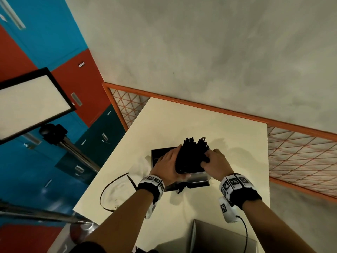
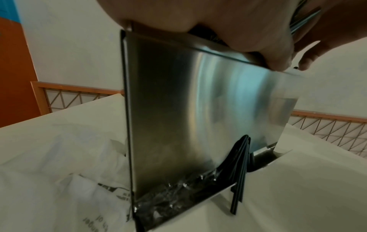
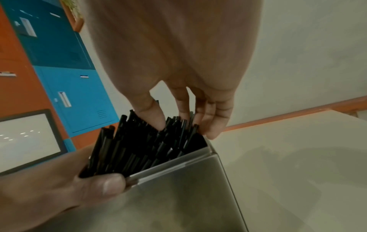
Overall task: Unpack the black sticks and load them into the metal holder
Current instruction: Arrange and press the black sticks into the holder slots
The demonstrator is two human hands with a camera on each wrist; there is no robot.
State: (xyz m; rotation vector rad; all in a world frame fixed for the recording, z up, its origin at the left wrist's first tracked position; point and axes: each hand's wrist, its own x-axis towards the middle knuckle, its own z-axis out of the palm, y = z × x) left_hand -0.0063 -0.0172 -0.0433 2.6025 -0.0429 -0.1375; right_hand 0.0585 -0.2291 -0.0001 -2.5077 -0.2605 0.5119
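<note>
Right wrist view: black sticks [image 3: 143, 144] are bunched upright in the metal holder [image 3: 178, 196] on the table [image 1: 228, 136]. Left hand [image 1: 168, 165] is clasped round bundle and rim; right hand [image 3: 178, 70] fingers press tops. Tips should be tapped down evenly, holder steadied.
</note>
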